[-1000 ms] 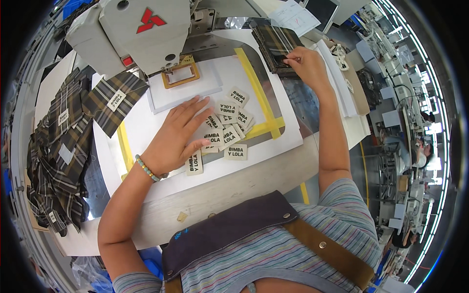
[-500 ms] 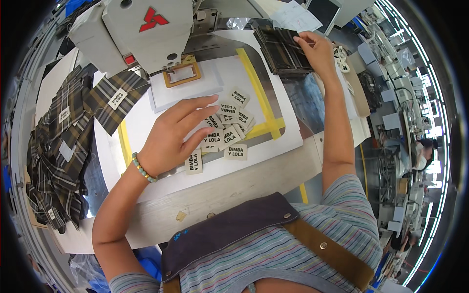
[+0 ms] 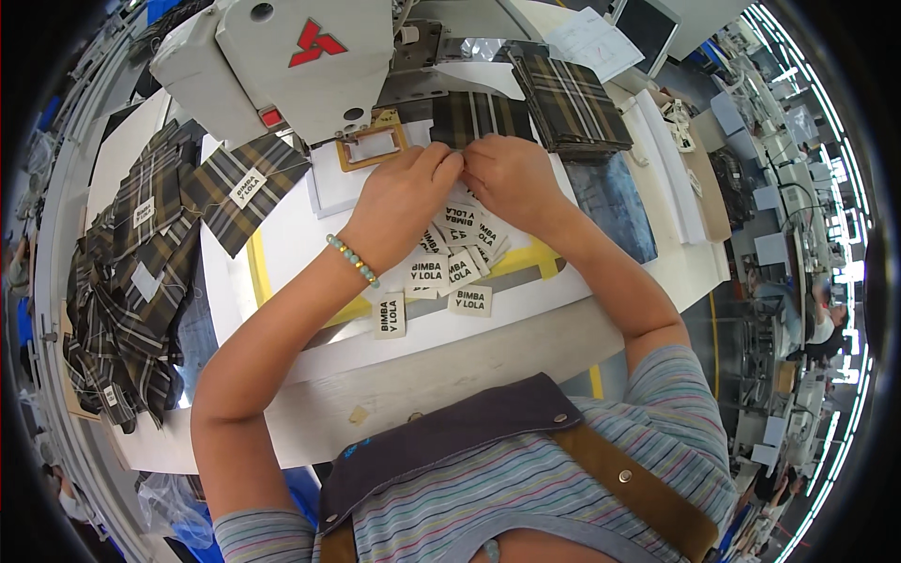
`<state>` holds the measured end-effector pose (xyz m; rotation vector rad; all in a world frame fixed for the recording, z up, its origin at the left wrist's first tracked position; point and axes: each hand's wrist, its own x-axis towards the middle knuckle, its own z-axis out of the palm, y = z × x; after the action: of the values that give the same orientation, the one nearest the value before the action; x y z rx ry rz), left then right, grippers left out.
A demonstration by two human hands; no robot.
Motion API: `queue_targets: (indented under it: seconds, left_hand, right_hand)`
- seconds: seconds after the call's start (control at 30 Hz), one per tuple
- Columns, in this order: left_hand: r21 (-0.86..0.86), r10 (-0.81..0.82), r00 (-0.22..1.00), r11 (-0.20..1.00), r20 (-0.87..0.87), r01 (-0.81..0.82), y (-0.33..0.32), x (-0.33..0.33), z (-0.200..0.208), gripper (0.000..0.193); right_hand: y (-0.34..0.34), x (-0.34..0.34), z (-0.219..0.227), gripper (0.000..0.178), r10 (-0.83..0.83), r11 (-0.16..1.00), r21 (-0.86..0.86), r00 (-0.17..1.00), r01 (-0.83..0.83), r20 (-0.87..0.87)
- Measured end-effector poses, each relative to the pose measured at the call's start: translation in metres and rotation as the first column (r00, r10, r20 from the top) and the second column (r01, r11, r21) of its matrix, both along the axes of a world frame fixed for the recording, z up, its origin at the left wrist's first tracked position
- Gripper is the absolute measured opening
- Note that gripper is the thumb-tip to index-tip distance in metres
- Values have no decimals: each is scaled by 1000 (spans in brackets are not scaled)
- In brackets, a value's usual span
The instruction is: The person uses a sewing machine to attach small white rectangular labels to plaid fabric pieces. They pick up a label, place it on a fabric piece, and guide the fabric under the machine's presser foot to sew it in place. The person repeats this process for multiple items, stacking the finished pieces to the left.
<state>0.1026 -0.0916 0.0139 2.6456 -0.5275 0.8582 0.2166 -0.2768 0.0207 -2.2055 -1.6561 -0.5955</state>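
Note:
A dark plaid fabric piece [image 3: 481, 116] lies just beyond my two hands, to the right of the sewing machine's head [image 3: 300, 66]. My left hand [image 3: 405, 195] is closed, fingertips pressed together at the fabric's near left corner. Beside it, my right hand [image 3: 511, 178] pinches the near edge of the same piece. The two hands almost touch, and the fingertips are partly hidden. Under and in front of them several cream printed labels [image 3: 469, 301] are scattered on the white work surface. A small tan rectangular frame clamp [image 3: 349, 158] sits under the machine head, left of the fabric.
At the right stands a stack of folded plaid pieces [image 3: 577, 103]. Plaid pieces with labels on them [image 3: 141, 272] are heaped at the left, one [image 3: 249, 192] reaching toward the machine. Yellow tape [image 3: 526, 261] borders the work area. Papers [image 3: 593, 45] lie at the back right.
My right hand has come from the stack toward the middle with a plaid piece. My left hand has moved right and forward to meet it, and its fingers have closed.

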Motion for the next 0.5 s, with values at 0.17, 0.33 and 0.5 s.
queue_targets:
  seconds: [0.17, 0.33, 0.5]
  left_hand:
    - [5, 7, 1000, 1000, 30, -7, 7, 4, -11, 26]
    - [57, 28, 997, 998, 71, -32, 21, -6, -13, 18]
    - [64, 23, 988, 997, 150, -33, 37, -14, -16, 15]
  right_hand:
    - [-9, -15, 10, 5, 8, 996, 87, 999, -5, -36]
    - [-39, -6, 13, 4, -94, 995, 42, 996, 94, 5]
    - [-31, -1, 8, 5, -27, 998, 63, 998, 23, 59]
